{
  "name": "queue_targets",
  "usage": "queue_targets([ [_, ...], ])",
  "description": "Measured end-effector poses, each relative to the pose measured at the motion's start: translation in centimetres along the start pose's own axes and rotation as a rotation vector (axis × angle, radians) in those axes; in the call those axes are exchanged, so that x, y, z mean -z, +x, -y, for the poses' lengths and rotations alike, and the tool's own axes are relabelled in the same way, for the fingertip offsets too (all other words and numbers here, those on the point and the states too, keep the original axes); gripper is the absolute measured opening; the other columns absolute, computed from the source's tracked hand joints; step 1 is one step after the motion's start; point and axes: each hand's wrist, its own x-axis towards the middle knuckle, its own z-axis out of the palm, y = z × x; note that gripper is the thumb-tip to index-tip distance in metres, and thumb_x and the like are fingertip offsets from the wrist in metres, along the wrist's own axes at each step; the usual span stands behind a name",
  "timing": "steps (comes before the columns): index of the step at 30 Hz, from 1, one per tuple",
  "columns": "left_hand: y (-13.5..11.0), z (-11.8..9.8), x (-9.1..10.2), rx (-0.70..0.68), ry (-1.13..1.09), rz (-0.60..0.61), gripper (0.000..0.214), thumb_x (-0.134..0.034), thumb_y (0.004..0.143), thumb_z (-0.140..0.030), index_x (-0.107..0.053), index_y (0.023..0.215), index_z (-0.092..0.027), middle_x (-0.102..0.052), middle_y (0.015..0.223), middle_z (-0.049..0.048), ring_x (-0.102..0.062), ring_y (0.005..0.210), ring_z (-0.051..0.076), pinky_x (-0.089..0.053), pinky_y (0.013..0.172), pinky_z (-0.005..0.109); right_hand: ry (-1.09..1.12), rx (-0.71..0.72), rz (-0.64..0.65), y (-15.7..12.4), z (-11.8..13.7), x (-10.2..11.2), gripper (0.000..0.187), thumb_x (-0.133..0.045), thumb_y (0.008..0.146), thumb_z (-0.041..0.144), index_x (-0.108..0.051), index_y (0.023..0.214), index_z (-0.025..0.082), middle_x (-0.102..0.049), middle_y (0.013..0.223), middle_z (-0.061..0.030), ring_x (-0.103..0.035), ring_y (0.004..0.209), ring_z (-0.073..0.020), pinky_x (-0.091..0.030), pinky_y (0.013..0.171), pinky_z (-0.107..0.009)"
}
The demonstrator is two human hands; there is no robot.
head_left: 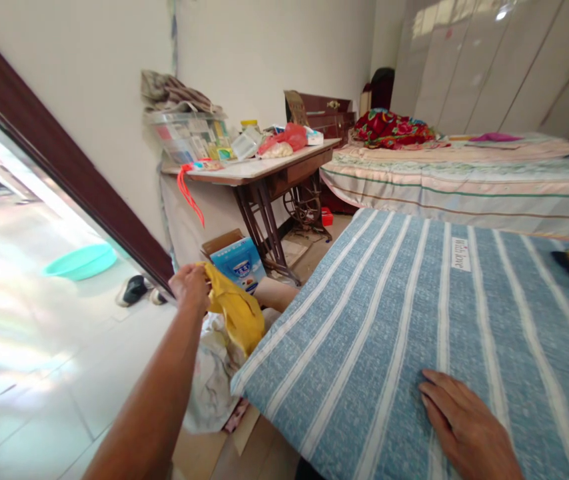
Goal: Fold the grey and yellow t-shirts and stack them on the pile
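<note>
My left hand is closed round the top of a yellow cloth, holding it up above a heap of pale clothes on the floor. My right hand lies flat, fingers stretched out, on a blue mattress with white stripes near its front edge. The yellow cloth hangs just left of the mattress corner.
A blue and white box in a cardboard carton stands behind the cloth. A cluttered sewing-machine table is by the wall. A made bed lies behind. A teal basin and dark shoes sit left, past a dark door frame.
</note>
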Motion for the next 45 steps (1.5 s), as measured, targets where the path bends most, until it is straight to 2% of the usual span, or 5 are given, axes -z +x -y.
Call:
queue_targets([
  [5,-2.3,-11.2,-0.2,-0.268,-0.455,0.092,0.004,-0.050,0.077,-0.013,-0.046,0.077,-0.014,-0.045,0.057,-0.0079,-0.048,0.047,0.003,-0.043,0.049,0.015,0.027,0.001,-0.021,-0.2,-0.3,-0.7,0.028,-0.044,0.089,0.036,-0.067,0.095,0.021,-0.067,0.107,-0.0063,-0.063,0.096,-0.0224,-0.049,0.085,-0.037],
  [13,-19.4,-23.5,-2.7,-0.457,-0.965,1.374,0.007,-0.041,0.089,-0.011,-0.048,0.086,-0.012,-0.059,0.076,-0.0021,-0.064,0.070,0.010,-0.055,0.063,0.029,0.688,-0.672,0.008,1.4,0.5,1.0,0.047,-0.065,0.074,0.044,-0.058,0.116,0.026,-0.064,0.116,-0.0065,-0.060,0.105,-0.0242,-0.048,0.091,-0.038],
  [23,-24.7,-12.0,-13.4,-0.192,-0.063,1.475,0.018,-0.060,0.073,-0.023,-0.056,0.089,-0.015,-0.064,0.073,0.0015,-0.061,0.066,0.013,-0.050,0.057,0.024,1.385,-1.184,-0.157,3.9,0.9,4.2,0.068,-0.078,0.056,0.046,-0.055,0.116,0.021,-0.069,0.102,-0.0063,-0.064,0.090,-0.0243,-0.052,0.070,-0.030],
  [34,-21.3,-3.3,-4.2,-0.922,0.805,1.400,0.066,-0.063,0.066,-0.027,-0.046,0.129,-0.020,-0.043,0.140,0.0111,-0.035,0.129,0.030,-0.026,0.108,0.042,1.350,-1.261,-0.066,3.7,0.4,4.1,0.048,-0.071,0.067,0.050,-0.062,0.102,0.020,-0.069,0.087,-0.0033,-0.063,0.072,-0.0157,-0.050,0.057,-0.022],
  [45,-17.8,-5.8,-6.5,-0.799,0.541,1.112,0.022,-0.037,0.080,-0.026,-0.055,0.068,-0.018,-0.058,0.063,0.0039,-0.057,0.065,0.018,-0.039,0.058,0.026,1.465,-1.301,-0.098,5.1,-0.8,4.7,0.034,-0.072,0.066,0.039,-0.065,0.090,0.017,-0.070,0.077,-0.0036,-0.064,0.061,-0.0143,-0.049,0.047,-0.020],
])
